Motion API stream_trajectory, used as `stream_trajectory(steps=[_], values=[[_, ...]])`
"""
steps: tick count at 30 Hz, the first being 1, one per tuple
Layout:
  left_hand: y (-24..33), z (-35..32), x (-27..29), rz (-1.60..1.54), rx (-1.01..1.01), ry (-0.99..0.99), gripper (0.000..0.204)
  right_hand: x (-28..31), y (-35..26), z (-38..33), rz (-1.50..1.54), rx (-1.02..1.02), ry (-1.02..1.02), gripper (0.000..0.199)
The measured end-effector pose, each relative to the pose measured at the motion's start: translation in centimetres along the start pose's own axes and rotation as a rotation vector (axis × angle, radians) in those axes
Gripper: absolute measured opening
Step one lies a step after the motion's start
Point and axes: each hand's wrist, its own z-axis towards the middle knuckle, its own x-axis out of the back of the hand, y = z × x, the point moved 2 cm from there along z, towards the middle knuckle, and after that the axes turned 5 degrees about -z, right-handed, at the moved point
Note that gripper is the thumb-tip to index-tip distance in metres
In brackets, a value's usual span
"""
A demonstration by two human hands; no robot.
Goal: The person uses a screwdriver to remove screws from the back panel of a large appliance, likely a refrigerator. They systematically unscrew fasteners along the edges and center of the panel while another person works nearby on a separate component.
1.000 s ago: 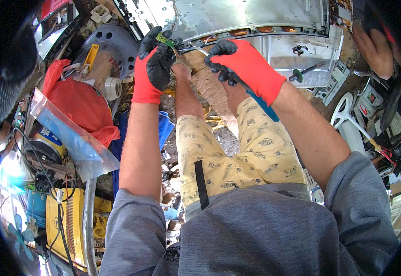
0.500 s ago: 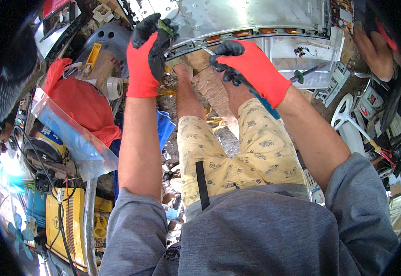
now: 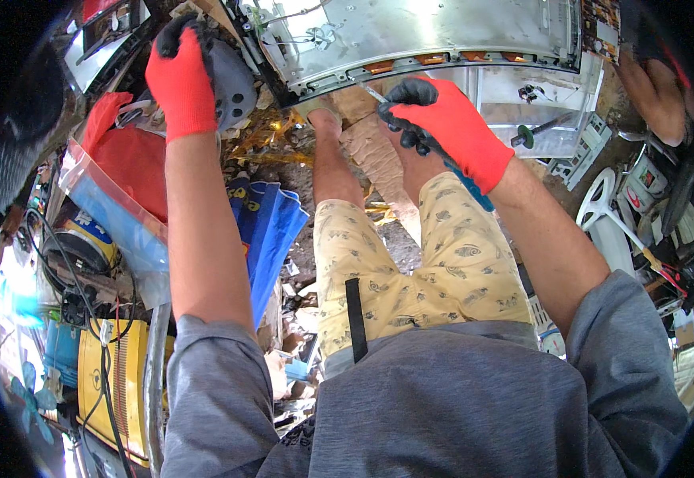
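Observation:
Both my hands wear red gloves with black palms and fingers. My right hand (image 3: 446, 119) is closed round a screwdriver (image 3: 374, 92); its thin shaft points up and left toward the panel's lower edge, and a teal end shows behind the wrist. Beyond it lies the large flat metal back panel (image 3: 418, 36) of what looks like a screen, with orange strips along its near edge. My left hand (image 3: 181, 80) is off to the left, over a grey plastic part (image 3: 231, 84). Its fingers are curled, and whatever they may hold is hidden.
Left are a red cloth (image 3: 128, 163), a clear plastic sheet (image 3: 116, 207), a blue bag (image 3: 271, 223) and a yellow case (image 3: 112, 382) with black cables. Right, a green-collared rod (image 3: 526, 135) lies near a white wheel-like part (image 3: 598, 195). Another person's arm (image 3: 653, 95) shows far right.
My left hand has moved left, away from the panel's corner; the small green piece seen in it earlier no longer shows. My right hand stays nearly in place with the screwdriver.

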Motion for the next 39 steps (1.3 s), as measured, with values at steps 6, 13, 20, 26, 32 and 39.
stream_trajectory(steps=[6, 13, 20, 26, 32, 39], values=[[3.0, -9.3, -0.3, 0.013, 0.371, -0.155, 0.031, -0.8, -0.3, -0.7, -0.028, -0.048, -0.023, 0.017], [3.4, -14.6, -4.7, -0.613, 0.640, -0.411, 0.035, -1.4, -0.6, -1.0, -0.056, -0.051, -0.024, 0.019], [2.7, -15.3, -6.3, -0.617, 0.762, -0.363, 0.027, -1.4, 0.0, -2.0, -0.027, -0.129, -0.033, 0.016], [3.0, -14.1, -9.8, -0.347, 0.332, -0.319, 0.037, -1.1, 2.6, -3.5, 0.389, -0.365, 0.028, 0.018], [1.3, -19.8, -10.0, -0.377, 0.757, -0.397, 0.037, -0.8, 6.7, -7.9, 0.713, -0.505, 0.003, 0.029], [2.8, -27.3, -7.0, -0.990, 1.268, -0.576, 0.038, -6.0, 7.1, -12.4, 0.944, -0.716, -0.244, 0.035]])
